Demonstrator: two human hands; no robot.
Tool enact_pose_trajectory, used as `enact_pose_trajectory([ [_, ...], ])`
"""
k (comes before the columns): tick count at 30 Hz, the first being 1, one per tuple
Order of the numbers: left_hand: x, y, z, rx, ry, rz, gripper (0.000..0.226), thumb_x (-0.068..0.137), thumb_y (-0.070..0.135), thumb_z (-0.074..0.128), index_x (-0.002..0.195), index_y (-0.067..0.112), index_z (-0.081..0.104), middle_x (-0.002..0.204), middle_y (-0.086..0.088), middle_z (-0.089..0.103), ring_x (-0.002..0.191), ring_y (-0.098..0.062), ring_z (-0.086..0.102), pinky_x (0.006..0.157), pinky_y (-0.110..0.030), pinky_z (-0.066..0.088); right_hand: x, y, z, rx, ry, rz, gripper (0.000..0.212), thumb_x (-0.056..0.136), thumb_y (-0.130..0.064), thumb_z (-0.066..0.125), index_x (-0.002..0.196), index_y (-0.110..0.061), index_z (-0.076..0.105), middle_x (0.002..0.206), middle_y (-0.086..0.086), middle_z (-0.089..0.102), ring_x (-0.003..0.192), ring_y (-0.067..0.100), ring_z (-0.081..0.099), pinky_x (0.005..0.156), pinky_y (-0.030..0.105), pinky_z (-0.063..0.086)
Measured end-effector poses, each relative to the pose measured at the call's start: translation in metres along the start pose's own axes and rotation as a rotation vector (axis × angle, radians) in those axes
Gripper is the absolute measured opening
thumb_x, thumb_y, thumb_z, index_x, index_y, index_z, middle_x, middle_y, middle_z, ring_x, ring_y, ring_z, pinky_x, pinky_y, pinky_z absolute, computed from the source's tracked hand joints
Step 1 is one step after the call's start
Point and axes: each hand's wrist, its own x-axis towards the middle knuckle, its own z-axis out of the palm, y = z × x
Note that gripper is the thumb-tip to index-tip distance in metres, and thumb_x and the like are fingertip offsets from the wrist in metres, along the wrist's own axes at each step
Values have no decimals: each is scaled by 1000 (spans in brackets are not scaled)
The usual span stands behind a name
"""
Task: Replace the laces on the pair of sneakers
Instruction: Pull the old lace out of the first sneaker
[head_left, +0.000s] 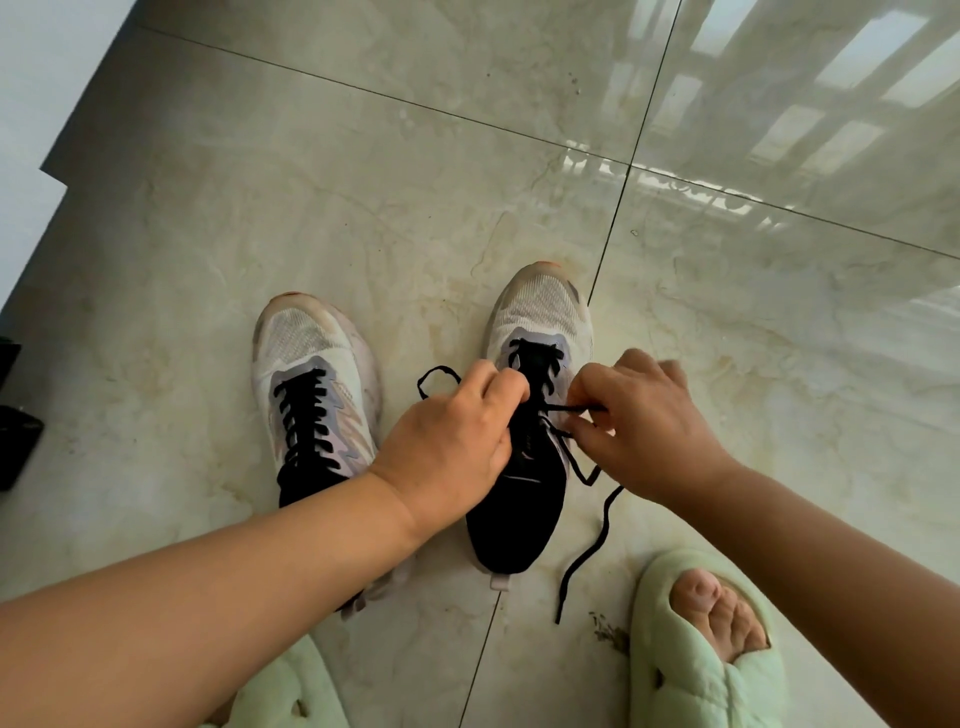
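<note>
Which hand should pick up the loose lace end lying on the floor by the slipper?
Probably the right hand: the loose lace end trails on its side of the right sneaker, while the left hand pinches lace across the shoe.

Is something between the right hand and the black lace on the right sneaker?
No. The right hand already pinches the black lace beside the right sneaker; the left hand grips it from the other side. Nothing visible stands between.
</note>
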Motion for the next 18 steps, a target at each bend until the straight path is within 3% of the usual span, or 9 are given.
enact_pose_trajectory([
  [2,0,0,0,-4,-1,0,22,81,4,57,103,6,57,96,-12,56,54,-33,55,48,-43,50,-2,3,4,-300,24,-73,25,74,1,56,96,-13,55,76,-4,58,91,23,46,85,33,22],
  [3,-1,0,0,-7,-2,0,22,81,3,57,103,5,58,95,-12,56,53,-33,55,48,-42,50,-4,4,4,-327,44,-83,35,68,8,55,98,-11,55,79,2,59,90,27,48,85,34,23],
  [6,-1,-2,-1,-6,-4,-8,22,81,3,58,103,5,57,96,-11,56,54,-32,55,48,-42,50,-12,8,4,-143,144,-97,49,57,17,62,96,-11,53,90,9,58,85,33,53,80,35,33],
  [8,-1,-2,-1,-8,-5,-10,22,82,5,58,105,6,57,98,-11,56,55,-33,56,49,-43,50,-16,6,4,-48,164,-164,39,61,8,60,91,-16,53,99,9,57,92,31,51,83,35,30],
  [10,0,-1,-1,-1,-13,-13,23,84,8,57,107,7,56,101,-10,55,57,-33,57,51,-43,50,-18,1,4,-3,169,-183,14,75,-16,55,87,-17,63,103,5,56,101,26,44,89,33,22],
  [12,0,0,0,9,-22,-25,24,86,11,54,110,9,54,104,-9,53,61,-33,58,55,-44,50,-16,-1,6,-4,186,-171,19,81,-31,56,89,-20,70,101,2,56,103,24,43,90,34,21],
  [18,0,-2,-1,0,-18,-22,23,85,9,55,109,9,55,103,-9,54,59,-32,57,54,-44,50,-8,0,7,-100,258,-170,10,75,-19,64,67,-14,66,80,2,54,87,28,49,81,34,23],
])
